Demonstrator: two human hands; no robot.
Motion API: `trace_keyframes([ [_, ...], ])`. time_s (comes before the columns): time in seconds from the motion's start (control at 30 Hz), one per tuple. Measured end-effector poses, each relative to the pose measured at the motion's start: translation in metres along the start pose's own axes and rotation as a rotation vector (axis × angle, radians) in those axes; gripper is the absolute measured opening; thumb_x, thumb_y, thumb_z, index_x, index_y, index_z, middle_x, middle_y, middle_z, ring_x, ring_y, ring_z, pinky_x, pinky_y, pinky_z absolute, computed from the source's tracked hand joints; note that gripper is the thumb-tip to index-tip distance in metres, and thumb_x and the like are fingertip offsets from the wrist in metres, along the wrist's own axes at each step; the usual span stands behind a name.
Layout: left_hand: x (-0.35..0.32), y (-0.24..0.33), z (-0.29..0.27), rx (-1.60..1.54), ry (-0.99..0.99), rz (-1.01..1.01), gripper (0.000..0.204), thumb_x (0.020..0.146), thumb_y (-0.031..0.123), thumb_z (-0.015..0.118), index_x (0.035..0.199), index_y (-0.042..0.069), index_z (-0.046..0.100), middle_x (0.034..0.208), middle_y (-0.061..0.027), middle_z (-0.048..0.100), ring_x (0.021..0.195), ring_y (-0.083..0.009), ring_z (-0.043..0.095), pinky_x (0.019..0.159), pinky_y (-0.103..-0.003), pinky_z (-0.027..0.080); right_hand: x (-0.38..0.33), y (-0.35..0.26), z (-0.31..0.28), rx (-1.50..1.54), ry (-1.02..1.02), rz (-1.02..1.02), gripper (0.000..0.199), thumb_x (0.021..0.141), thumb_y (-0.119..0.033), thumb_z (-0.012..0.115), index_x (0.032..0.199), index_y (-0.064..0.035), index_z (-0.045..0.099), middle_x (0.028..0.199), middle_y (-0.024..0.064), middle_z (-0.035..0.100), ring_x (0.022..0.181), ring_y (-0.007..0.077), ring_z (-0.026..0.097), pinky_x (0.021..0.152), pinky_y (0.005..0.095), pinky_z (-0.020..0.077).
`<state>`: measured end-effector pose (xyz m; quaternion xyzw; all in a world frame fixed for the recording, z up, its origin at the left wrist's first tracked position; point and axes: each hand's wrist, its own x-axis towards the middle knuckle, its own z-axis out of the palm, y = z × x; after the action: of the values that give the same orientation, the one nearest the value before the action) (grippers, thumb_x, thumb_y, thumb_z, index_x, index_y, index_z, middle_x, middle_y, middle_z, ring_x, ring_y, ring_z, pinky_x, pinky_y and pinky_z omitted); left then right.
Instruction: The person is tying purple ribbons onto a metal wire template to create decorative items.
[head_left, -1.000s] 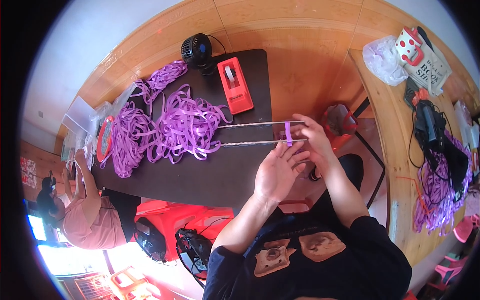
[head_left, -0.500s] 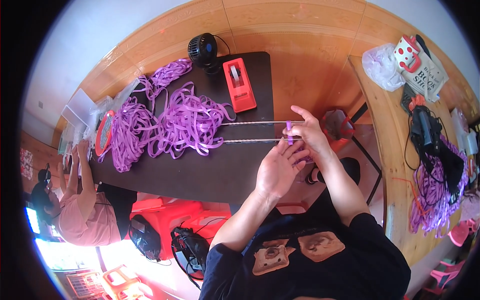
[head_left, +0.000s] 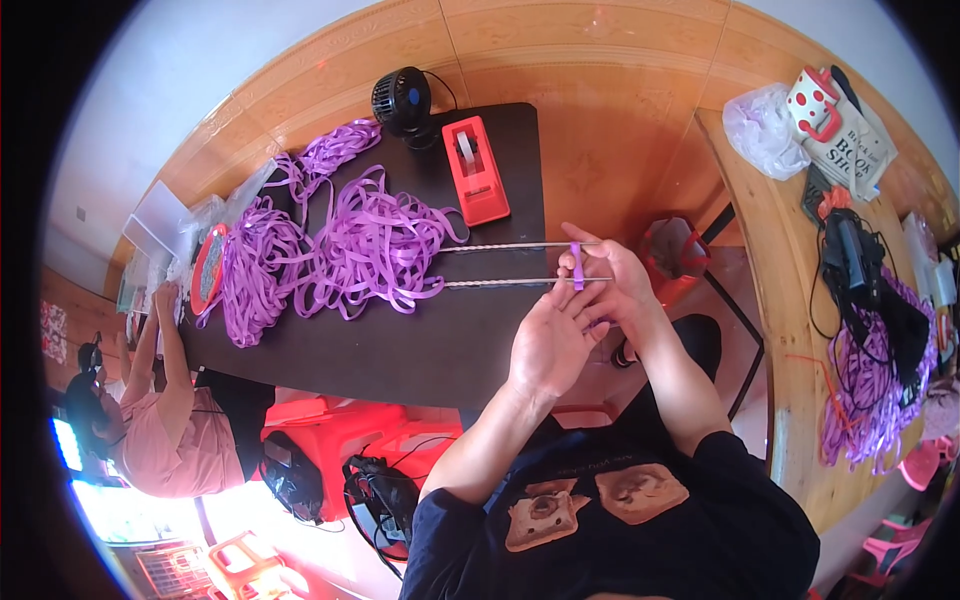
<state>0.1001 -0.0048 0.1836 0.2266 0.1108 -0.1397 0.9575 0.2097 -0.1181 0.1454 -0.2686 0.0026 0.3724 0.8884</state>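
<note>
Two thin twisted metal rods run side by side from a heap of purple ribbon past the right edge of the dark table. A short loop of the same ribbon goes around both rods near their free ends. My right hand is at these ends, fingers bent around the ribbon. My left hand lies palm up just below, its fingers stretched out to the lower rod and close to the right fingers. Some ribbon under the hands is partly hidden.
On the dark table stand a red tape dispenser and a small black fan. More ribbon lies left, near a co-worker. A wooden table with bags, a dotted mug and cables is at right.
My right hand has shifted slightly, its index finger coming down and left toward the upper rod. My left hand stays nearly in place, fingers still under the rods.
</note>
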Motion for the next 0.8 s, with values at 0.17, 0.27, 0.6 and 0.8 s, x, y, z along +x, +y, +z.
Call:
trace_keyframes([
  [0.17,-0.001,0.001,0.002,-0.006,-0.005,0.006,0.053,0.097,0.038,0.041,0.134,0.0,0.036,0.136,-0.0157,0.043,0.118,-0.0269,0.047,0.094,-0.037,0.037,0.004,0.0,-0.003,0.069,-0.069,0.058,0.053,0.089,-0.021,0.058,0.135,-0.004,0.038,0.079,0.0091,0.057,0.077,0.0204,0.057,0.074,0.0317,0.0472],
  [0.27,0.0,0.001,0.002,-0.002,-0.008,0.004,0.055,0.097,0.039,0.041,0.135,0.0,0.034,0.137,-0.0167,0.042,0.121,-0.029,0.046,0.094,-0.038,0.038,0.009,-0.005,-0.001,-0.115,0.015,0.038,0.059,0.086,-0.015,0.063,0.137,-0.004,0.037,0.08,0.0084,0.058,0.076,0.0192,0.057,0.073,0.0305,0.0477],
  [0.6,-0.001,0.001,0.004,0.034,-0.01,0.004,0.057,0.097,0.039,0.041,0.137,-0.001,0.032,0.138,-0.0171,0.041,0.122,-0.0304,0.045,0.093,-0.037,0.038,0.01,-0.003,-0.033,-0.136,-0.135,-0.023,0.061,0.081,-0.003,0.065,0.136,-0.0021,0.039,0.103,0.0169,0.063,0.089,0.0236,0.064,0.079,0.0328,0.0525],
  [0.8,-0.001,0.001,0.003,0.026,0.0,0.002,0.056,0.097,0.039,0.04,0.136,-0.001,0.034,0.138,-0.0172,0.041,0.121,-0.0301,0.045,0.092,-0.037,0.039,-0.009,-0.002,-0.033,-0.104,-0.071,-0.14,0.061,0.085,-0.01,0.062,0.139,-0.0016,0.035,0.106,0.0194,0.062,0.094,0.0247,0.063,0.087,0.0366,0.0503],
])
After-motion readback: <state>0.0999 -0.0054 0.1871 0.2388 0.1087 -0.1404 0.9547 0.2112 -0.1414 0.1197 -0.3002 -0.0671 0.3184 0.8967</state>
